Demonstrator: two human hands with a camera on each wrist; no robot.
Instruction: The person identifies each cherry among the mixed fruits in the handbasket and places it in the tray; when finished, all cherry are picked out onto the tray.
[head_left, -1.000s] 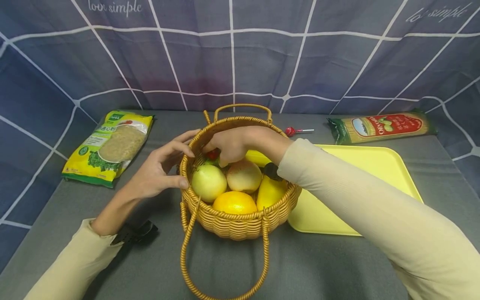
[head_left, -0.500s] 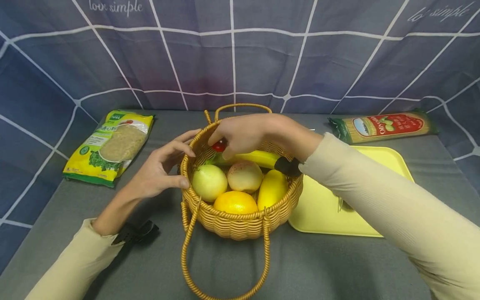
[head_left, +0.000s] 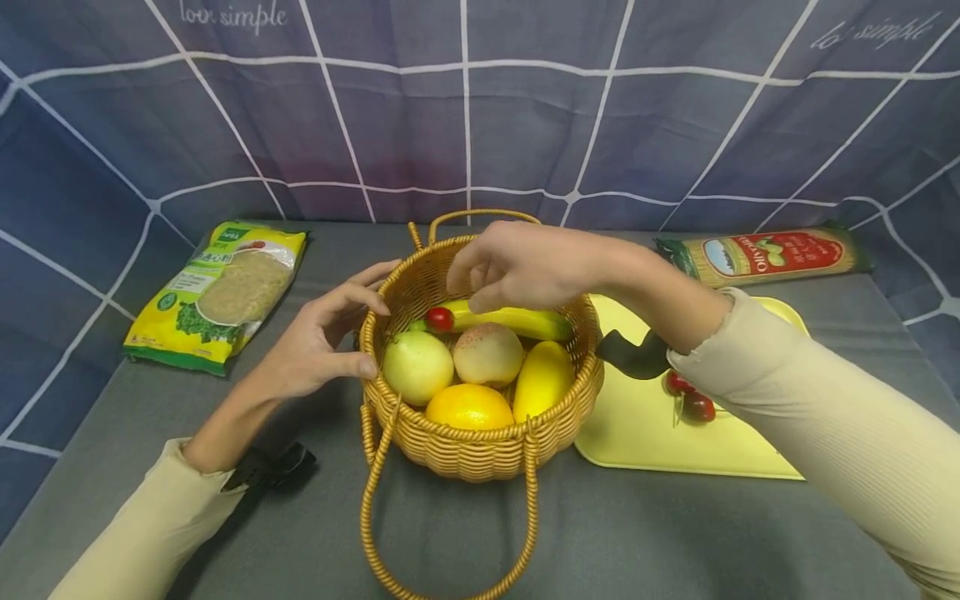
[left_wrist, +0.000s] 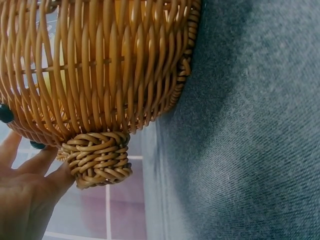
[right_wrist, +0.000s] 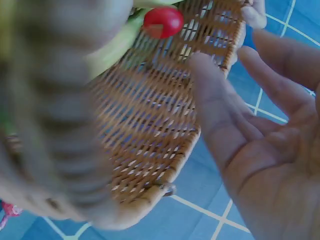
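A round wicker basket [head_left: 468, 446] stands mid-table. Inside are a red cherry [head_left: 439, 319], a banana [head_left: 517, 321], a pale green pear-like fruit [head_left: 417, 367], a peach [head_left: 487, 354], an orange-yellow lemon-like fruit [head_left: 470, 407] and a yellow mango [head_left: 544, 379]. The cherry lies at the banana's left end. My right hand [head_left: 528, 265] hovers over the far part of the basket, fingers loosely bent and holding nothing. The right wrist view shows its thumb and fingers apart, away from the cherry. My left hand [head_left: 322, 337] rests against the basket's left side, thumb and fingertips touching the rim.
A yellow tray [head_left: 622, 433] right of the basket bears red cherries [head_left: 699, 407], partly behind my right forearm. Packed spaghetti [head_left: 780, 254] lies at the back right, a yellow food bag [head_left: 217, 296] at the left. The near basket handle [head_left: 532, 500] hangs toward me.
My right hand has let go of the cherry, which now lies in the basket, and has lifted back to the right. Cherries on the tray have come into sight. My left hand stays put.
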